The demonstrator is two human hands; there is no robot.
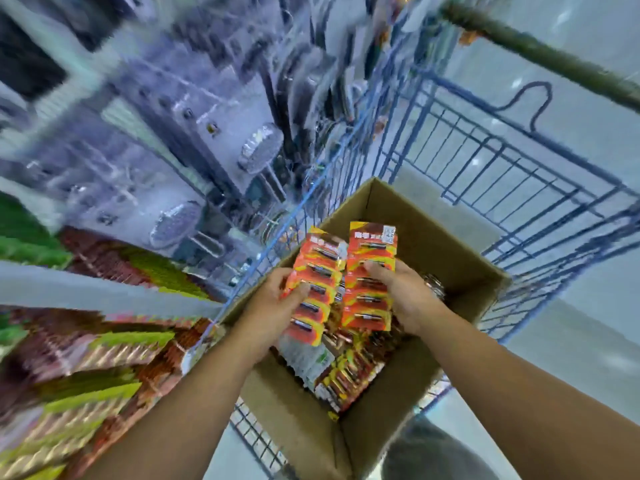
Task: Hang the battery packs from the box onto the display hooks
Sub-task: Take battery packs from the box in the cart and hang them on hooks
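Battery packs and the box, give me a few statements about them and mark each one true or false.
1. Each hand holds a strip of battery packs. True: the left hand grips the left strip, the right hand the right strip.
2. The box is empty. False: more packs lie inside it.
3. The box sits in a blue wire cart. True.
4. The strips are green. False: they are orange and red.
5. Both strips already hang on hooks. False: both are held over the box.
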